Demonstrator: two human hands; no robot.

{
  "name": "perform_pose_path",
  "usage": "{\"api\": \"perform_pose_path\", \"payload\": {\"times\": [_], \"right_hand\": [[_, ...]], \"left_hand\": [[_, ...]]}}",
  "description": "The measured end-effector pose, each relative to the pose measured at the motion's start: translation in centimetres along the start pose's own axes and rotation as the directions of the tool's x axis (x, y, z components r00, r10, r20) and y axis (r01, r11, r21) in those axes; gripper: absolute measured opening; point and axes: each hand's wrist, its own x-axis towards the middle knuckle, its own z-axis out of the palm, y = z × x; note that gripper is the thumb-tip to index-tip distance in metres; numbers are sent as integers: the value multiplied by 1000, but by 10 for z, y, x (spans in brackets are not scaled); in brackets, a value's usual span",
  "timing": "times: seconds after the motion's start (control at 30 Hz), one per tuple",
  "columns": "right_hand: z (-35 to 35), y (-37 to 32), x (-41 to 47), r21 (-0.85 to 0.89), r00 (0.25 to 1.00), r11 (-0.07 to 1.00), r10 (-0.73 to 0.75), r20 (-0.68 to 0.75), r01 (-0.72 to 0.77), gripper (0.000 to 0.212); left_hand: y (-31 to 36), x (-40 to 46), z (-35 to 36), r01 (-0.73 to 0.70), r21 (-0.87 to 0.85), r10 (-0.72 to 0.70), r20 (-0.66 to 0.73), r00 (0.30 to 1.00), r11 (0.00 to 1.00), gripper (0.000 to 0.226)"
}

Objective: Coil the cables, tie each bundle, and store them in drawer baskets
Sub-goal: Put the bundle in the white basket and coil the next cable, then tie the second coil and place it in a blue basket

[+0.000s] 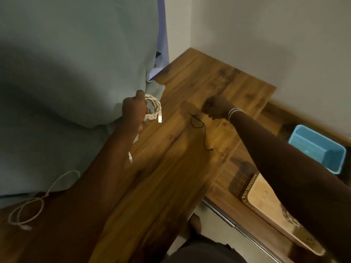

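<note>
Over the wood desk (182,103), the left hand (133,111) grips a white coil (153,109), its loops sticking out past the curled fingers. Right hand (216,108) pinches a thin black cord (201,128) that trails down below its fingers onto the desk.

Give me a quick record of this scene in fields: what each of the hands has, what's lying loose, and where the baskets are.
left hand: holds coiled white cable
right hand: fist over thin black cord on wooden top
loose: white cable, uncoiled, near left
baskets: blue basket and brown basket in the open drawer, right
</note>
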Motion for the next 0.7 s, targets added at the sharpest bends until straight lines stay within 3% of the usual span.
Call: {"api": "perform_pose_path", "payload": {"times": [0.1, 0.23, 0.4, 0.47, 0.6, 0.7], "right_hand": [[32, 28, 16, -220, 1000, 975, -31, 0, 30, 24], [65, 29, 34, -243, 985, 958, -168, -39, 154, 28], [99, 33, 38, -254, 992, 961, -119, -40, 105, 28], [105, 35, 36, -202, 987, 971, -146, -64, 131, 29], [107, 37, 33, -39, 918, 922, -387, -86, 385, 39], [102, 35, 33, 219, 925, 899, -358, -130, 378, 21]], "left_hand": [[-7, 8, 4, 26, 31, -26, 17, 1000, 999, 42], [-13, 16, 7, 66, 48, -67, 15, 998, 997, 44], [-11, 16, 14, 71, 36, -70, -28, 997, 997, 39], [-10, 17, 14, 63, 24, -62, -25, 998, 998, 39], [-6, 15, 13, 46, 0, -46, -51, 998, 999, 36], [-5, 16, 11, 45, 13, -44, -71, 997, 999, 34]]}}
